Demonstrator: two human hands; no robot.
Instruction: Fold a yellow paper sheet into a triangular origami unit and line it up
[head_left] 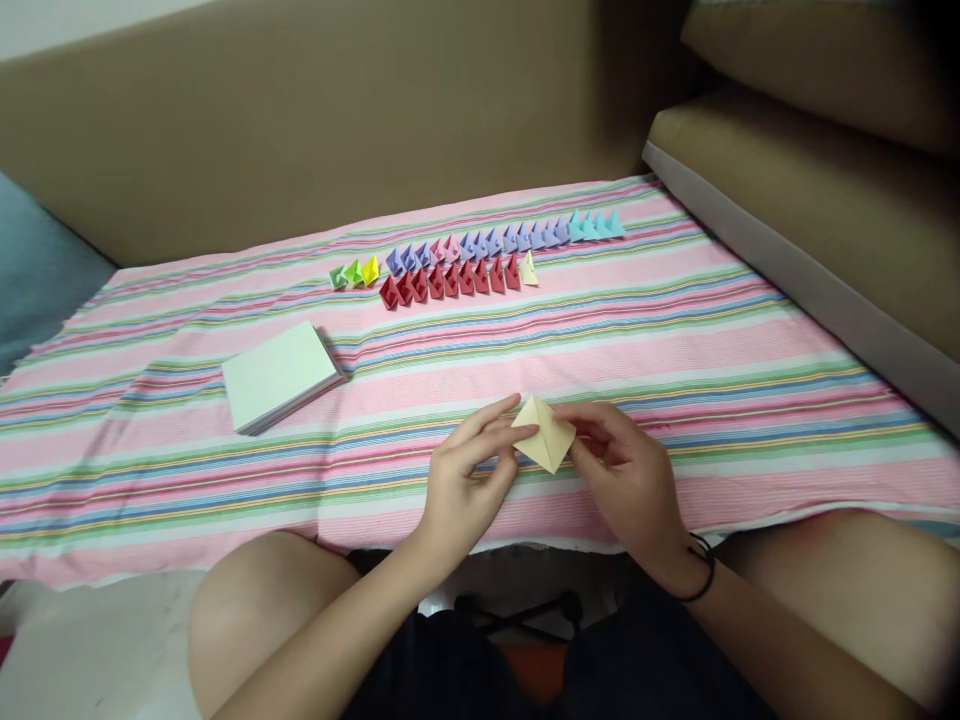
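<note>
A pale yellow folded paper (544, 433) sits pinched between both hands just above the near edge of the striped cloth (750, 340), held up off the surface, it seems, so its creases can be worked from both sides. The left hand (463, 478) closes its fingers (499, 425) on the paper's left corner, thumb below and forefinger along the top; the right hand (626, 470) grips the right side, fingers curled in behind it. A black band (703, 570) circles the right wrist.

To the far left, a stack of sheets (277, 375) lies square and within easy reach. Farther off, finished pieces stand in two tidy rows grouped by colour: red pieces (450, 280) in the nearer row, ending in one pale yellow piece (529, 268), and green and yellow pieces (354, 272), purple pieces (480, 245) and blue pieces (596, 225) behind. Brown cushions (787, 180) rise beyond the cloth and on the right; the person's bare knees frame the near edge.
</note>
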